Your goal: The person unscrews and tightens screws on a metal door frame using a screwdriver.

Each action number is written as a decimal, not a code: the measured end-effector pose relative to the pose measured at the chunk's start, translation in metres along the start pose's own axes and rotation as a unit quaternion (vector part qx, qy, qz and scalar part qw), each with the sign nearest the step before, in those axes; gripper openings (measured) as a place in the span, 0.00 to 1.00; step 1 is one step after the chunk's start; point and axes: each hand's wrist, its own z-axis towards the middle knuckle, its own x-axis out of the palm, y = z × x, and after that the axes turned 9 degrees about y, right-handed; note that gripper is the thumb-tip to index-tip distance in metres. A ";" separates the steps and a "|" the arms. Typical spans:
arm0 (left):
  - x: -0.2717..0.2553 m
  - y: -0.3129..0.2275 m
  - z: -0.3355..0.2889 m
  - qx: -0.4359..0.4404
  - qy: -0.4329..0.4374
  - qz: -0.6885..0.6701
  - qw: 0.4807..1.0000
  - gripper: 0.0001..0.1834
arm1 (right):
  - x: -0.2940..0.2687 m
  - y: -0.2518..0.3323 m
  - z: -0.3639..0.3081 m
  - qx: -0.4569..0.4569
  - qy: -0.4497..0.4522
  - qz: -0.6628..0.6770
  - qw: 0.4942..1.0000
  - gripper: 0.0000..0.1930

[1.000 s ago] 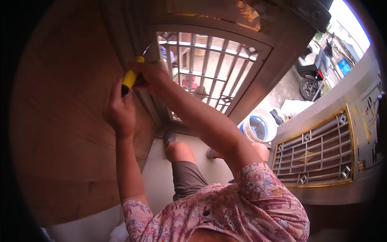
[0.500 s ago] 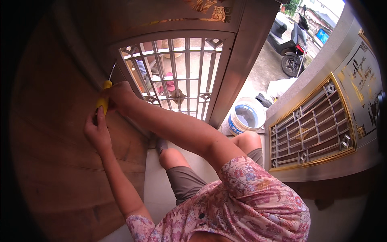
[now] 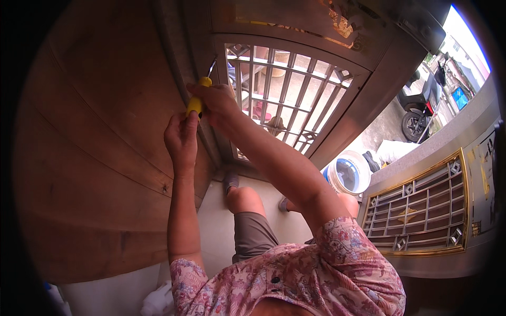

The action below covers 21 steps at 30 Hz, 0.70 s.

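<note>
While a broad brown wooden panel [image 3: 95,158] fills the left side, a metal door [image 3: 358,102] with a barred window stands ahead, and a white bucket [image 3: 365,179] sits beyond its right edge. Both bare arms reach up toward the narrow strip between panel and door: the right forearm slants across from the lower right, elbow bent outward, and the left rises almost straight.

The right hand [image 3: 217,100] is the higher and nearer to the door, its fingers wrapped around the front part of a yellow-handled screwdriver [image 3: 194,106]. Below it, the left hand [image 3: 182,136] is turned upward, fingertips pinching the handle's butt end. The tool lies in line between the two hands, its long axis tilted up and slightly rightward. Its thin metal shaft [image 3: 212,67] runs out past the right hand toward the door's left frame; whether the tip touches there, I cannot tell.
</note>
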 end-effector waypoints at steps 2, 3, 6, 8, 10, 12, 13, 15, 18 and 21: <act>-0.001 0.001 0.002 -0.054 -0.033 -0.036 0.997 0.17 | -0.004 -0.001 -0.001 -0.021 0.010 -0.033 0.999 0.10; -0.006 0.007 0.006 -0.040 -0.021 0.012 0.999 0.18 | -0.005 -0.002 -0.001 -0.019 0.012 -0.034 0.999 0.10; -0.009 0.000 0.006 -0.026 -0.023 0.095 0.995 0.21 | -0.005 -0.005 0.003 -0.025 0.021 -0.024 0.999 0.10; -0.005 -0.003 0.002 -0.026 -0.033 0.127 0.991 0.23 | -0.004 -0.005 0.004 -0.025 0.032 -0.023 0.999 0.10; -0.001 0.000 -0.002 -0.077 -0.015 0.036 0.996 0.23 | -0.003 -0.004 0.002 -0.035 0.025 -0.011 0.999 0.10; -0.002 -0.001 -0.001 -0.091 -0.002 -0.006 0.996 0.23 | -0.003 -0.006 0.001 -0.044 0.021 0.002 0.999 0.09; -0.003 -0.001 -0.001 -0.105 0.011 -0.049 0.993 0.22 | -0.004 -0.008 0.003 -0.050 0.024 0.002 0.998 0.10; -0.005 -0.014 -0.001 -0.071 0.007 0.014 0.997 0.21 | -0.003 -0.005 0.002 -0.055 0.029 0.001 0.998 0.11; -0.012 -0.016 -0.001 0.006 -0.026 0.118 0.993 0.14 | -0.009 0.002 0.001 -0.017 0.007 -0.075 0.997 0.16; -0.014 -0.018 0.001 0.110 -0.056 0.242 0.962 0.10 | -0.017 0.001 0.002 -0.003 0.043 -0.061 0.997 0.19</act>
